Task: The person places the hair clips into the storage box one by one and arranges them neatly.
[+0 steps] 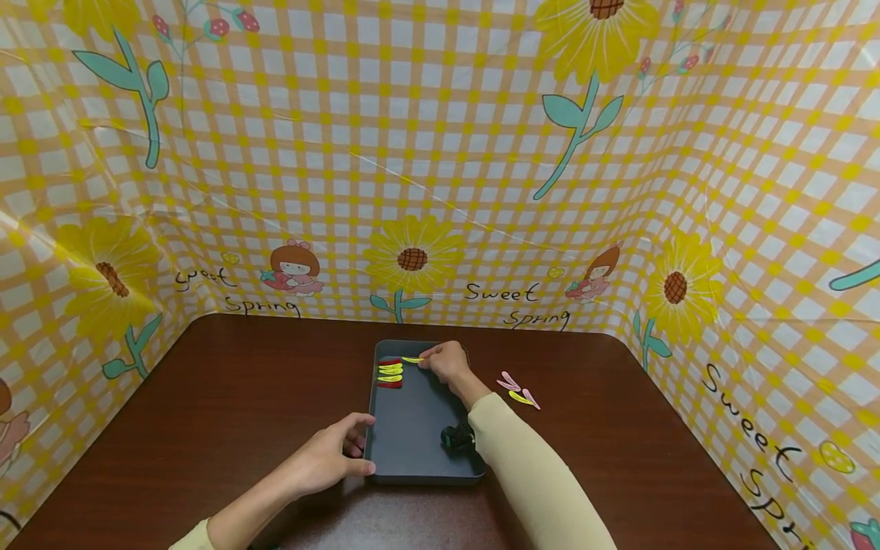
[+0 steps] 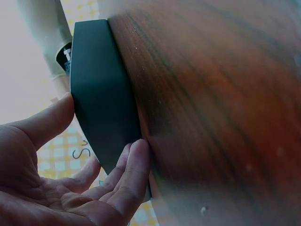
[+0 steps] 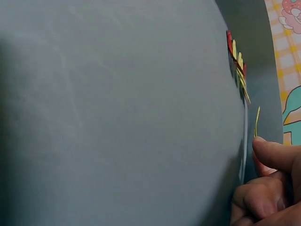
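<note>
A dark grey rectangular tray (image 1: pixel 419 443) lies on the table. Along its far left side runs a column of red and yellow snap hair clips (image 1: pixel 389 370). My right hand (image 1: pixel 448 362) is over the tray's far end, pinching a yellow hair clip (image 3: pixel 257 120) between thumb and fingertips. The clip points left, toward the column. At the tray's near left side, my left hand (image 1: pixel 328 457) touches the outer wall (image 2: pixel 101 89) with its fingers spread and gently bent, the thumb up at the rim in the left wrist view.
To the right of the tray, two pink clips (image 1: pixel 509 380) and a yellow clip (image 1: pixel 519 397) lie on the brown table (image 1: pixel 275 382). A black wrist device (image 1: pixel 457 437) sits under my right forearm. Checked, flowered cloth (image 1: pixel 440 153) hangs around the back and sides.
</note>
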The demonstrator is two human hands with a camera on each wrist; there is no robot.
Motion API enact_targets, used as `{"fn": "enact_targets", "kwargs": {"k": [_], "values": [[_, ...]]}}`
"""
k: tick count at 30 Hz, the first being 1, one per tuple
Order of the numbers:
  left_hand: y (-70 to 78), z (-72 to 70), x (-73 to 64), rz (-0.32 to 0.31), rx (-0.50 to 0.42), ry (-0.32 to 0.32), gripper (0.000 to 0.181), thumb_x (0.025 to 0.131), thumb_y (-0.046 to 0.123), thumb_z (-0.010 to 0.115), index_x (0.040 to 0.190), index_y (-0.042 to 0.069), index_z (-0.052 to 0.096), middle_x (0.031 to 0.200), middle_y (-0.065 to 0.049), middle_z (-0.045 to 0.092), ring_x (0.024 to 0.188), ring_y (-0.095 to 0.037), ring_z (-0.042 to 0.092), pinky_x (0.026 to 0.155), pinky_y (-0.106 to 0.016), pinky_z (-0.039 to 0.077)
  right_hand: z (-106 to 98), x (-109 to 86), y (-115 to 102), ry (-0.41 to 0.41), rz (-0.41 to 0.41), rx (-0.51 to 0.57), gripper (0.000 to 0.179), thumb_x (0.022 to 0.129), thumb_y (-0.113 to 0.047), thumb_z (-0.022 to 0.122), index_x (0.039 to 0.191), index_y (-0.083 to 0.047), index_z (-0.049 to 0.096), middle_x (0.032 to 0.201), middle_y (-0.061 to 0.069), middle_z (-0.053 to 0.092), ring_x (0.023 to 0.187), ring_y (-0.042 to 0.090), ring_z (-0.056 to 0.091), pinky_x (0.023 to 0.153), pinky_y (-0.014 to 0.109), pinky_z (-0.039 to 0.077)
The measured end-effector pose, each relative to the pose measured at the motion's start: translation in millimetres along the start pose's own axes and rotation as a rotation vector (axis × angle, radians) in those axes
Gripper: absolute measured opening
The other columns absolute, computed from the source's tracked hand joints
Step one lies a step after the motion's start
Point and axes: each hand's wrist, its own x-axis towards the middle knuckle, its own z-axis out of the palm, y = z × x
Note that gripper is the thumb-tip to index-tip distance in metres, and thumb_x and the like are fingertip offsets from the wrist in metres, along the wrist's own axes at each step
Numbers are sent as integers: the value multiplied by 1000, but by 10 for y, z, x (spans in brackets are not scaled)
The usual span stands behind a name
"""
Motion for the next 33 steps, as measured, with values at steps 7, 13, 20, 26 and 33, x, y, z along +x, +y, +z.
{"fn": "enact_targets", "kwargs": {"k": [7, 13, 20, 26, 33], "values": [[9, -2, 7, -3, 8, 0, 66, 82, 17, 84, 139, 6, 52, 108, -10, 62, 95, -20, 60, 79, -39, 49, 36, 32, 50, 20, -6, 3, 13, 89, -5, 73, 102, -3, 77, 45, -7, 34, 39, 8, 22, 41, 24, 23], [15, -6, -3, -17, 4, 1, 66, 82, 17, 84, 139, 7, 52, 108, -10, 62, 96, -20, 60, 79, -40, 50, 51, 42, 76, 26, 18, 19, 12, 89, -5, 73, 101, -3, 77, 46, -6, 35, 39, 7, 23, 41, 25, 23], [27, -10, -14, -20, 2, 4, 66, 81, 17, 84, 139, 8, 53, 108, -10, 62, 96, -20, 60, 79, -41, 50, 64, 34, 70, 37, 14, 16, 13, 90, -4, 72, 102, -3, 77, 45, -6, 37, 39, 7, 24, 41, 24, 23], [18, -10, -15, -20, 13, 6, 66, 81, 18, 84, 139, 8, 53, 108, -9, 62, 96, -20, 60, 79, -41, 50, 74, 25, 74, 51, 7, 9, 14, 89, -5, 73, 102, -3, 77, 47, -6, 38, 40, 8, 27, 42, 24, 26], [4, 2, -10, -16, 6, 5, 67, 81, 18, 84, 139, 8, 52, 107, -9, 61, 96, -20, 60, 79, -40, 50, 68, -6, 77, 54, 7, 9, 15, 89, -4, 74, 104, -3, 76, 51, -6, 40, 42, 9, 29, 44, 25, 29]]}}
